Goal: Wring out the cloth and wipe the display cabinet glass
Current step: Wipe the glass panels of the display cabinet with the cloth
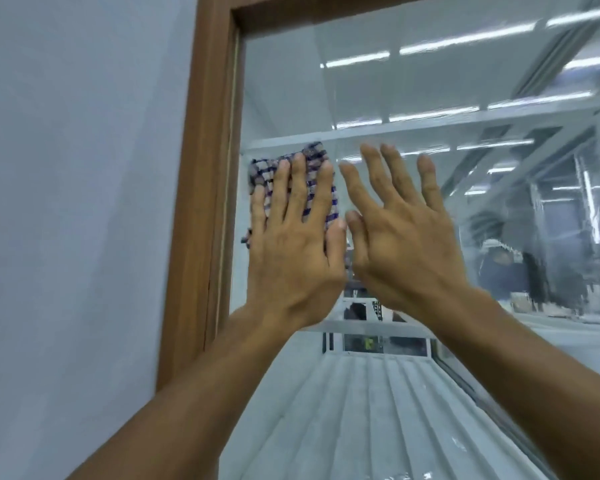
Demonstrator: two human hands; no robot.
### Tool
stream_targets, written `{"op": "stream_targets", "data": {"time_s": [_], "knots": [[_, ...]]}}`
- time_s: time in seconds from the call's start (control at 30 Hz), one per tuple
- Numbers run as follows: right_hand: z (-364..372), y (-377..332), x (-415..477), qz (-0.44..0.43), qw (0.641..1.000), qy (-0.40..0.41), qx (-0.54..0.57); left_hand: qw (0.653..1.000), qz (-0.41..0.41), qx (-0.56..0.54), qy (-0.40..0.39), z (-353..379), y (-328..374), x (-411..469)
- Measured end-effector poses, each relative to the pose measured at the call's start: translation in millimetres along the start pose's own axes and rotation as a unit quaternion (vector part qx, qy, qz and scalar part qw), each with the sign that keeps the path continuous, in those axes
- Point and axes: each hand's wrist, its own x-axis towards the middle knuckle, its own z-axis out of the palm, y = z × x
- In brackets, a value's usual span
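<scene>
**Inspector:** Left grip?

**Assistant:** Released. The left hand [291, 244] lies flat with its fingers straight, pressing the cloth [262, 171] against the glass [430, 81]. The cloth is pinned under the palm and fingers.

**Inspector:** Right grip?

**Assistant:** Also released. The right hand [402, 230] is raised with fingers straight and spread, holding nothing. I cannot tell whether it touches the pane. The two thumbs are just beside each other.

**Inspector:** Location of the cloth?

**Assistant:** Left of centre in the frame, on the glass, near its left edge. It is checked in blue, white and a pale pink. Its top corner shows above the left fingertips, and a lower edge shows left of the palm.

**Inspector:** Surroundings?

**Assistant:** A brown wooden frame [205, 168] borders the glass on the left and along the top. A pale wall [66, 168] fills the left of the picture. Behind the pane a white shelf [430, 124] crosses just above the fingertips. Strip lights [465, 39] streak the upper right as reflections. A ribbed white surface [361, 410] occupies the lower centre. At the right edge is a blurred dark figure [503, 271]. I cannot tell whether it is reflected or behind the glass.
</scene>
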Motion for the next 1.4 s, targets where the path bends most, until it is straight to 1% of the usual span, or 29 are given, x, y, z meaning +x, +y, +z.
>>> {"op": "stream_targets", "data": {"time_s": [0.07, 0.1, 0.17, 0.23, 0.3, 0.37, 0.43, 0.5, 0.53, 0.57, 0.63, 0.67, 0.7, 0.73, 0.77, 0.83, 0.9, 0.93, 0.97, 1.03, 1.07, 1.1, 1.13, 1.2, 1.27, 1.3, 1.33, 1.4], "knots": [[-3, 4, -13, 0.007, 1.0, -0.003, -0.006, 0.998, 0.064, -0.003, -0.021, 3, 8, -8], [-5, 7, -18, 0.013, 1.0, -0.007, -0.005, 0.997, 0.075, -0.002, -0.025, 2, 3, -14], [-10, 12, -29, 0.024, 0.999, -0.026, -0.002, 0.998, 0.053, 0.004, -0.017, -5, -17, -28], [-13, 14, -35, 0.032, 0.998, -0.048, -0.004, 1.0, 0.004, 0.022, -0.009, -11, -31, -32], [-14, 12, -36, 0.031, 0.998, -0.05, -0.007, 0.999, -0.042, 0.029, -0.012, -9, -22, -22], [-15, 11, -35, 0.023, 0.999, -0.045, -0.001, 0.999, -0.045, 0.014, -0.021, -2, 8, -7], [-20, 19, -42, 0.019, 0.999, -0.043, 0.007, 0.999, 0.008, 0.005, -0.039, 3, 37, -5], [-29, 40, -54, 0.031, 0.999, -0.04, -0.003, 0.995, 0.078, 0.006, -0.054, 7, 45, -15], [-34, 55, -59, 0.044, 0.998, -0.041, -0.014, 0.994, 0.099, 0.01, -0.055, 6, 42, -20], [-41, 70, -64, 0.062, 0.997, -0.044, -0.022, 0.994, 0.099, 0.017, -0.053, 7, 39, -20], [-51, 91, -69, 0.079, 0.995, -0.052, -0.024, 0.998, 0.047, 0.023, -0.04, 9, 48, -6], [-53, 96, -68, 0.074, 0.995, -0.055, -0.023, 0.999, 0.015, 0.02, -0.036, 12, 62, 8], [-53, 97, -68, 0.065, 0.996, -0.057, -0.021, 0.999, 0.001, 0.018, -0.036, 16, 83, 20], [-54, 100, -68, 0.058, 0.997, -0.055, -0.019, 0.999, 0.01, 0.019, -0.042, 21, 107, 29], [-56, 105, -70, 0.062, 0.997, -0.053, -0.017, 0.998, 0.037, 0.019, -0.051, 26, 129, 31], [-67, 125, -79, 0.088, 0.994, -0.05, -0.042, 0.991, 0.111, 0.007, -0.077, 32, 155, 19], [-82, 153, -90, 0.099, 0.988, -0.05, -0.108, 0.979, 0.181, 0.017, -0.097, 34, 150, 1], [-90, 165, -95, 0.096, 0.984, -0.059, -0.135, 0.975, 0.198, 0.029, -0.095, 35, 144, -3], [-95, 175, -99, 0.09, 0.983, -0.07, -0.145, 0.976, 0.195, 0.039, -0.087, 37, 140, 1], [-98, 184, -103, 0.077, 0.985, -0.074, -0.133, 0.988, 0.13, 0.033, -0.071, 37, 147, 24], [-97, 188, -103, 0.076, 0.988, -0.064, -0.12, 0.993, 0.093, 0.021, -0.063, 39, 160, 39], [-96, 190, -103, 0.083, 0.99, -0.05, -0.104, 0.995, 0.075, 0.013, -0.06, 43, 178, 49], [-95, 192, -104, 0.094, 0.991, -0.038, -0.087, 0.995, 0.081, 0.009, -0.061, 47, 197, 52], [-95, 196, -107, 0.113, 0.992, -0.017, -0.063, 0.985, 0.153, 0.016, -0.074, 56, 222, 42], [-96, 200, -111, 0.108, 0.993, -0.01, -0.055, 0.969, 0.228, 0.027, -0.093, 58, 218, 23], [-96, 201, -113, 0.103, 0.993, -0.01, -0.054, 0.965, 0.243, 0.03, -0.096, 56, 209, 21], [-97, 202, -115, 0.098, 0.994, -0.01, -0.049, 0.968, 0.233, 0.033, -0.091, 54, 202, 26], [-97, 204, -118, 0.097, 0.995, -0.008, -0.031, 0.983, 0.16, 0.032, -0.082, 49, 200, 50]]}}
